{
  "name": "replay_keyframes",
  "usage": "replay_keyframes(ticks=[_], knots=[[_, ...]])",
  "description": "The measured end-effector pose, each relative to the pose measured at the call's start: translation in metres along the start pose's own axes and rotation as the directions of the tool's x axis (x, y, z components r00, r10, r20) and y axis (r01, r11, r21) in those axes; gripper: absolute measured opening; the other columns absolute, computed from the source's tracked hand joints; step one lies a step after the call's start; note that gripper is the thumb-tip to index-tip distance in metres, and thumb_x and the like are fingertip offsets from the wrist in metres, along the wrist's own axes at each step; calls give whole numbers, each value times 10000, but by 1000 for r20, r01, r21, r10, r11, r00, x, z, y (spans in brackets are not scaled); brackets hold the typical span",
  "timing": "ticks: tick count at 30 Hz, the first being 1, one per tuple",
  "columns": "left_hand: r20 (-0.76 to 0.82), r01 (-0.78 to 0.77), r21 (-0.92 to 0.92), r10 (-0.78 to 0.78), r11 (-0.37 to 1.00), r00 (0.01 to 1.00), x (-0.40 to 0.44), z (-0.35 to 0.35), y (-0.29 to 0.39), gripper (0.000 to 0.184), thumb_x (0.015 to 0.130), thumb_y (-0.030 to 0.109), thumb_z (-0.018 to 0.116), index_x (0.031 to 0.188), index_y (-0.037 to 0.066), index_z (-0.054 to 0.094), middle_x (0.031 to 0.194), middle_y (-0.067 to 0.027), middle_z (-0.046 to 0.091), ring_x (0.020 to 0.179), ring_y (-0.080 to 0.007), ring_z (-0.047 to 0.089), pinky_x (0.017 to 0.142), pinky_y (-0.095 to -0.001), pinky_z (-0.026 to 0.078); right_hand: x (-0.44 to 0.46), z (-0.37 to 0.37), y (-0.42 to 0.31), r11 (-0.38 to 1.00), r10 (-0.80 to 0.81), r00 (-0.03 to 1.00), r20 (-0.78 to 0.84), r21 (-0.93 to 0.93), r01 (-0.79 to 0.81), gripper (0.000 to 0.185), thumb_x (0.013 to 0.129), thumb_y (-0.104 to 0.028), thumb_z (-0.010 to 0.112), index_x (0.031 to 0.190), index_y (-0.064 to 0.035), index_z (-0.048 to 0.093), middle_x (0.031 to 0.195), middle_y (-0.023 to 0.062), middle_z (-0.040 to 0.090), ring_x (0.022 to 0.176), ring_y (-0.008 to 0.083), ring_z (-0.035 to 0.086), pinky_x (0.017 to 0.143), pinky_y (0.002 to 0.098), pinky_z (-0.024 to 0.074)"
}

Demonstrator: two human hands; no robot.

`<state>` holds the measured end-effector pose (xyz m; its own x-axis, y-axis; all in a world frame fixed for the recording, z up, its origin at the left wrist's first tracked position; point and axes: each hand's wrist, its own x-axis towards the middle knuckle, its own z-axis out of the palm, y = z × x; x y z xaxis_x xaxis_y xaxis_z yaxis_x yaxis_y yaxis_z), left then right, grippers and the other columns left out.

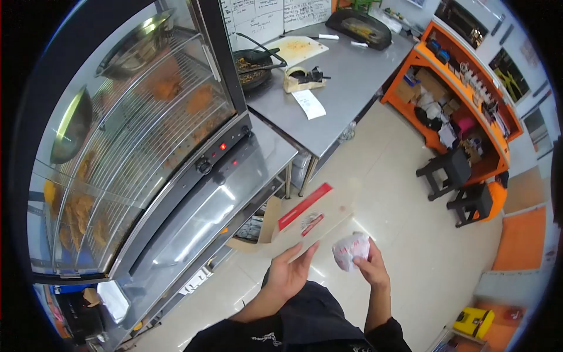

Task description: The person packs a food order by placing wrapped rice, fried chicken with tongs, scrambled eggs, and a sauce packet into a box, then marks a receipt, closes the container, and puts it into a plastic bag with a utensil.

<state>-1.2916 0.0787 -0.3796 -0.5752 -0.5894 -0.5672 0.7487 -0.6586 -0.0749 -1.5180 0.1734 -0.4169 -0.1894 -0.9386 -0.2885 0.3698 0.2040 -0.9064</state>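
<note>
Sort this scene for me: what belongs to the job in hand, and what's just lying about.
Likely part of the job:
- white-wrapped item, held in the right hand
- cream-and-red packaging, at the left hand

Seemingly just lying about:
- paper slip on the metal counter
- white cutting board
- black stools

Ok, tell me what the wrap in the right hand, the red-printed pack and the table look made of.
Wrap: probably thin paper, white with red print; it creases softly.
Pack: likely paper or thin card, with a matte beige face; which one is unclear.
Table: seemingly stainless steel, smooth grey with a soft sheen.
</note>
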Motion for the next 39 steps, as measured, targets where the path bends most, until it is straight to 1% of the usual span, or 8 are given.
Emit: replay_keyframes(ticks=[9, 16, 23, 26, 30, 32, 34, 39], knots=[[250, 242, -121, -207, 963, 946, 180, 146, -3, 371, 949, 16, 440, 1275, -155, 394, 1256, -235, 518, 1178, -267, 556, 991, -278, 522, 223, -26, -103, 993, 81, 995, 50, -89, -77, 445, 838, 3, 635, 1259, 0, 489, 1137, 65, 604, 1043, 169, 571, 911, 315, 456], [213, 221, -138, -189, 965, 958, 318, 225, 10, 357, 937, -1, 400, 1245, -181, 401, 1232, -263, 527, 1142, -298, 583, 968, -296, 538, 413, -133, -116, 895, 272, 957, 100, -391, -214, 332, 897, -200, 629, 1143, 11, 554, 1058, 79, 624, 997, 197, 574, 730, 326, 513], [328, 202, -375, -75, 905, 942, 476, 264, 45, 361, 957, 109, 391, 1170, -178, 447, 1136, -274, 592, 1046, -318, 638, 926, -364, 561, 578, -135, -201, 692, 531, 846, 43, -599, -404, 816, 826, -222, 680, 1467, -28, 214, 1449, 210, 330, 1224, 365, 478, 843, 583, 491], [201, 95, -293, -36, 951, 979, 519, 297, 59, 397, 979, 215, 425, 1200, -111, 469, 1158, -239, 592, 1064, -323, 628, 919, -407, 544, 652, -150, -198, 654, 545, 838, 16, -634, -413, 515, 909, -276, 585, 1342, -55, 414, 1283, 134, 510, 1191, 307, 508, 821, 535, 520], [156, -126, 54, 116, 991, 981, 538, 318, 68, 589, 902, 483, 595, 1306, 72, 471, 1157, -133, 608, 1070, -301, 616, 850, -413, 516, 716, -167, -176, 690, 551, 812, 194, -653, -312, 745, 828, -330, 657, 1416, -4, 337, 1297, 175, 500, 1142, 304, 530, 903, 473, 479], [230, -423, 689, 376, 589, 898, 536, 297, 55, 571, 872, 444, 654, 1290, 88, 498, 1141, -124, 606, 1033, -302, 616, 851, -424, 506, 726, -158, -177, 650, 550, 818, 170, -702, -291, 715, 819, -340, 671, 1379, 9, 394, 1253, 170, 532, 1092, 280, 550, 864, 410, 487], [487, -404, 873, 528, -272, 696, 535, 259, 35, 449, 820, 261, 735, 1215, 117, 576, 1151, -116, 572, 1045, -296, 569, 900, -424, 470, 720, -142, -184, 610, 559, 817, 144, -739, -287, 657, 816, -349, 678, 1320, 21, 478, 1152, 151, 591, 1008, 240, 569, 805, 327, 480], [667, -227, 681, 461, -697, 585, 539, 224, 12, 275, 754, 100, 692, 1026, 103, 652, 1185, -95, 516, 1157, -273, 453, 960, -362, 437, 745, -171, -161, 359, 416, 840, 350, -911, 202, 645, 864, -408, 628, 1295, 54, 496, 1167, 226, 592, 1067, 329, 570, 907, 395, 451]])
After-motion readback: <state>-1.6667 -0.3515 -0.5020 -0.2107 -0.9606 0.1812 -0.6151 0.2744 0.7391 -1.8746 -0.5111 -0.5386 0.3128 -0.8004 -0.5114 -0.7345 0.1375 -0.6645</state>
